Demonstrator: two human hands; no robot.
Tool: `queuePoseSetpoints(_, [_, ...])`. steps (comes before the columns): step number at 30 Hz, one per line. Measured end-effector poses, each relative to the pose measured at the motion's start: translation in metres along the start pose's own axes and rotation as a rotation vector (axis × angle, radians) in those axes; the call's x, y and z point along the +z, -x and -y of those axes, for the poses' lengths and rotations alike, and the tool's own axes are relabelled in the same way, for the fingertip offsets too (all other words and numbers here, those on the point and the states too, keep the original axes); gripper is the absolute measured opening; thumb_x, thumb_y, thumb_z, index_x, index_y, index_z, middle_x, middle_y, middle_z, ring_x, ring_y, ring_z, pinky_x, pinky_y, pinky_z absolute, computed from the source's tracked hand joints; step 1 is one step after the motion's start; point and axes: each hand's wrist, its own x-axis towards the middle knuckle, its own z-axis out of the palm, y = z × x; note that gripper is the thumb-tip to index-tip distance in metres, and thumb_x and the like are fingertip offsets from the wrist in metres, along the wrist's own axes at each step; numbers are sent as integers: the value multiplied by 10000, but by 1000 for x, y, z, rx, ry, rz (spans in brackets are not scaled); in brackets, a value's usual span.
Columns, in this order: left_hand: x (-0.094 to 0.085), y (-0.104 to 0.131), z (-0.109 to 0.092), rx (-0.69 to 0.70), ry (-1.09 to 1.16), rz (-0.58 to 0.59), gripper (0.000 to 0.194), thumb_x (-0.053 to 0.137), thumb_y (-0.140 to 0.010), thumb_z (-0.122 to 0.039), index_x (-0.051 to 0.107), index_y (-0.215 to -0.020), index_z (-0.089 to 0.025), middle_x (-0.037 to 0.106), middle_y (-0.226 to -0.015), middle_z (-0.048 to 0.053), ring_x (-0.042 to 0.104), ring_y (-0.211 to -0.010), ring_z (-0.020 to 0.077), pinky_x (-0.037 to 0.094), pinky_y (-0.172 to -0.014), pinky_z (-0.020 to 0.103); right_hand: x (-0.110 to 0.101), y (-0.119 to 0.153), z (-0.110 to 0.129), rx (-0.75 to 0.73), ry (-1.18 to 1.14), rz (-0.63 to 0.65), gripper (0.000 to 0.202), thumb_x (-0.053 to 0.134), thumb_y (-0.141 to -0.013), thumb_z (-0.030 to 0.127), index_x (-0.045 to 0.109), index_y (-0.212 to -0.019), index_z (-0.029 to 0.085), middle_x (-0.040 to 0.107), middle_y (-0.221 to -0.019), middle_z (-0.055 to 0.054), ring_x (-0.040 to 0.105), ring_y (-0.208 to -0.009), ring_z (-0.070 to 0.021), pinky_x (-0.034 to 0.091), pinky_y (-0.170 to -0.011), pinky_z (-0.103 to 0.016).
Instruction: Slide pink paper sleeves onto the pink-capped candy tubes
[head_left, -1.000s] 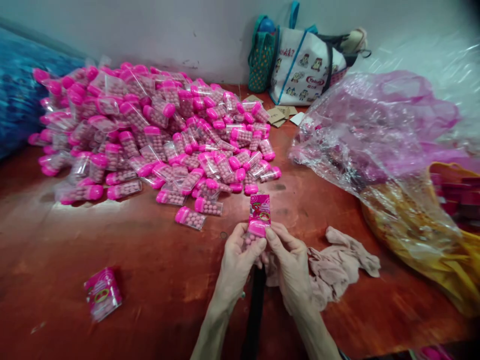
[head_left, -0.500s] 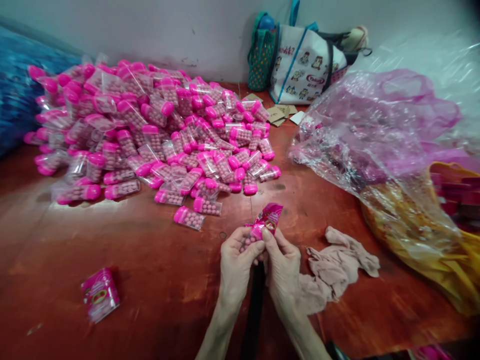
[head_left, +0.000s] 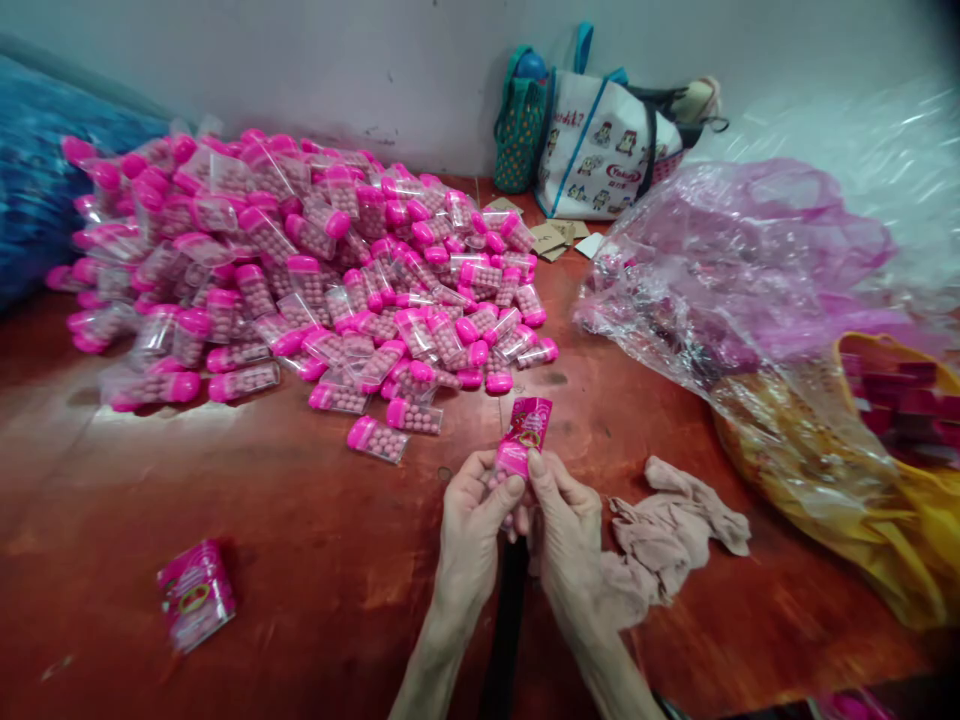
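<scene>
Both hands meet near the middle of the table. My left hand (head_left: 469,525) is closed round a small clear container of pink balls (head_left: 496,482), mostly hidden by the fingers. My right hand (head_left: 568,520) pinches a printed magenta sleeve (head_left: 527,425) with thumb and fingers. The sleeve sits over the container's upper part and stands up above the thumbs. Behind the hands lies a large heap of clear containers with bright pink caps (head_left: 300,270), filled with pink balls. On the left, apart from the heap, lies one container wearing a printed sleeve (head_left: 196,595).
Right of my hands lies a crumpled beige cloth (head_left: 660,530). Farther right, a yellow bag (head_left: 817,520) holding magenta pieces lies beside clear and pink plastic film (head_left: 720,260). A white tote bag (head_left: 592,150) and a green bottle pouch (head_left: 519,135) stand by the wall.
The sleeve has turned more upright over the container, its front now facing me more. Both hands keep their grip in nearly the same place. The view has shifted slightly.
</scene>
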Motion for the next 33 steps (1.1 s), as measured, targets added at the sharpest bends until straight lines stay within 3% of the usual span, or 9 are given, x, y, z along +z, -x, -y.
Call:
queuePoseSetpoints(5, [2,3,7,122,-35,-139,173,637,-763,-255,551,-887,-171,505,-613,-56,424,-477,41,330,-455,148,11,15,-16,94,-39,-66,259,544,-837,385,681,-852,166,616,-689,-11,499,-554,-119,402,-483,-221])
queuePoseSetpoints(8, [1,0,3,72,2,-102,143,619,-777,-263,543,-847,-163,486,-576,-61,398,-443,36,305,-427,147,9,15,-16,80,-27,-26,255,547,-838,376,675,-907,167,628,-771,-25,509,-599,-127,417,-515,-231])
queuePoseSetpoints(16, [0,-2,-8,-14,68,-29,98,556,-802,-247,546,-808,-150,484,-528,-51,430,-401,48,271,-380,156,-11,2,12,-358,505,108,191,451,-899,220,623,-981,210,615,-903,-55,552,-844,-193,445,-763,-329])
queuePoseSetpoints(20, [-1,-1,-7,-9,37,-12,83,548,-796,-223,544,-828,-146,518,-554,-39,443,-399,53,272,-371,159,-15,2,12,-448,729,109,220,384,-918,202,556,-1051,167,601,-851,-77,540,-790,-209,437,-691,-333])
queuePoseSetpoints(25, [0,-2,-5,1,6,-17,79,540,-805,-228,521,-822,-153,555,-568,-29,440,-387,48,263,-356,152,-20,-1,10,-576,948,176,236,334,-905,128,545,-805,169,549,-697,-52,488,-663,-204,393,-605,-321])
queuePoseSetpoints(33, [-1,1,-6,-19,-1,-5,103,538,-815,-250,482,-793,-167,544,-570,-36,444,-378,47,248,-344,146,-26,-16,9,-754,1064,253,220,358,-822,52,509,-718,172,508,-659,-51,424,-607,-203,355,-576,-326])
